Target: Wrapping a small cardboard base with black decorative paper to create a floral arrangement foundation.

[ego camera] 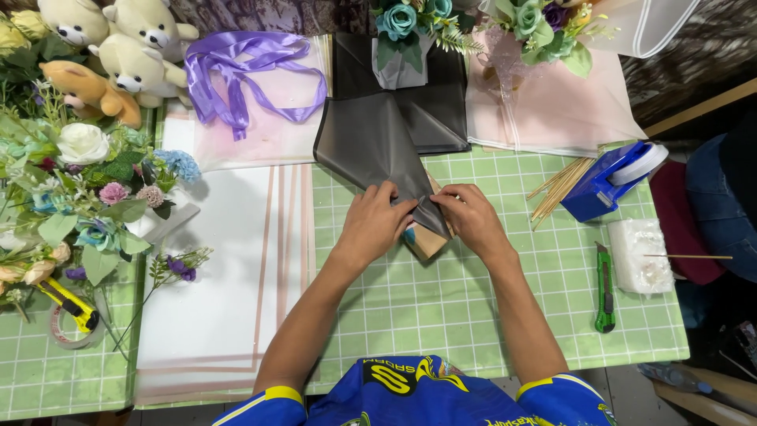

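Green checked table [473, 315] — dark surroundings

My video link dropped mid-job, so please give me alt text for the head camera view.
Both hands, left hand and right hand, pinch a folded dark grey wrapping sheet over a small brown paper-wrapped piece on a green checked table. Around them lie white and pink sheets, a purple ribbon, artificial flowers, plush bears, a blue tape dispenser and a green utility knife.
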